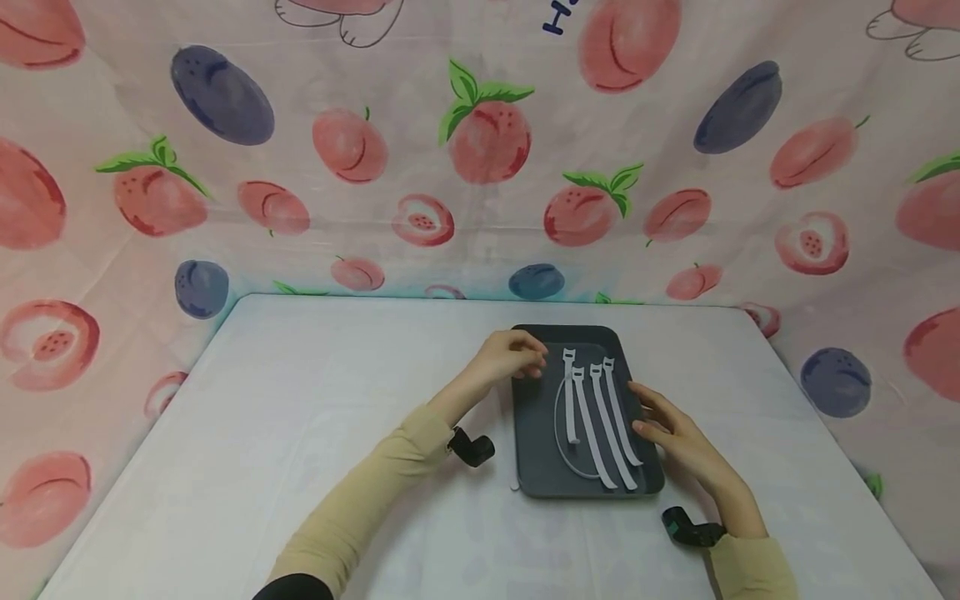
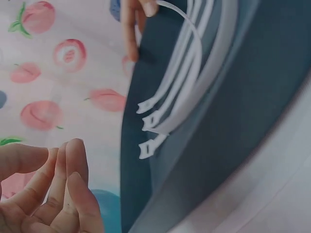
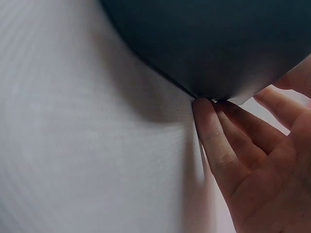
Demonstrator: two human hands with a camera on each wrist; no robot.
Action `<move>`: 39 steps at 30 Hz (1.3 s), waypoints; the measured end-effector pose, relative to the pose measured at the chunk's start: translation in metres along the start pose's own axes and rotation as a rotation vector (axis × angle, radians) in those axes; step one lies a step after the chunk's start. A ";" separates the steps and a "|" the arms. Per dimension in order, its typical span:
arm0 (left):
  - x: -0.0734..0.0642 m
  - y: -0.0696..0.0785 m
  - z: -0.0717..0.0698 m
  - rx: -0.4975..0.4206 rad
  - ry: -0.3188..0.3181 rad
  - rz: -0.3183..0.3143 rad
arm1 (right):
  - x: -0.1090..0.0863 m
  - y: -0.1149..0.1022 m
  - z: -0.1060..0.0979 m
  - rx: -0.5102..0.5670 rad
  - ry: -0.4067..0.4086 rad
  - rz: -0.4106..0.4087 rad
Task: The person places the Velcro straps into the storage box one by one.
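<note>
A dark grey tray [image 1: 536, 467] lies on the white table, slightly tilted in the head view. Several white cable straps [image 1: 600, 417] with slotted heads rest in it side by side, and one thin length bends into an arc at their left. My left hand [image 1: 512, 357] is by the tray's upper left edge, its fingers loosely bent with nothing visible between them in the left wrist view. At the right edge my right hand [image 1: 678, 433] holds the tray, thumb over the rim. Its other fingers [image 3: 214, 131] are against the tray's underside in the right wrist view.
A thin pale strip [image 1: 514, 486] shows along the tray's left side. The white table [image 1: 337, 358] reaches back to a hanging cloth [image 1: 300, 250] printed with peaches and blue fruit. Black wrist cameras [image 1: 472, 447] sit on both wrists.
</note>
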State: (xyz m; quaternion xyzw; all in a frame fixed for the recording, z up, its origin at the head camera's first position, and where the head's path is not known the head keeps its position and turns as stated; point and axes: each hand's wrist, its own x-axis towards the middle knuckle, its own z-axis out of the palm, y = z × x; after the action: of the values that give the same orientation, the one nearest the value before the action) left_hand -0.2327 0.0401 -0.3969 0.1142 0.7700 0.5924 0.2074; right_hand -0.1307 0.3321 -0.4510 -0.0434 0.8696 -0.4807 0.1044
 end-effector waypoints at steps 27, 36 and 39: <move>-0.009 -0.046 -0.032 -0.280 0.298 -0.031 | 0.000 -0.002 0.001 0.001 0.001 0.017; -0.005 -0.063 -0.036 -0.265 0.391 -0.042 | 0.002 -0.001 0.001 -0.001 0.000 0.010; -0.002 -0.067 -0.036 -0.229 0.396 -0.047 | 0.001 -0.001 0.000 -0.005 0.003 0.012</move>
State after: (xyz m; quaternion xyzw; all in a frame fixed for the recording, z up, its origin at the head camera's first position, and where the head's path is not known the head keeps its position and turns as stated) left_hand -0.2424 -0.0105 -0.4533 -0.0465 0.7260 0.6817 0.0776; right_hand -0.1318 0.3310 -0.4505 -0.0375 0.8711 -0.4781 0.1062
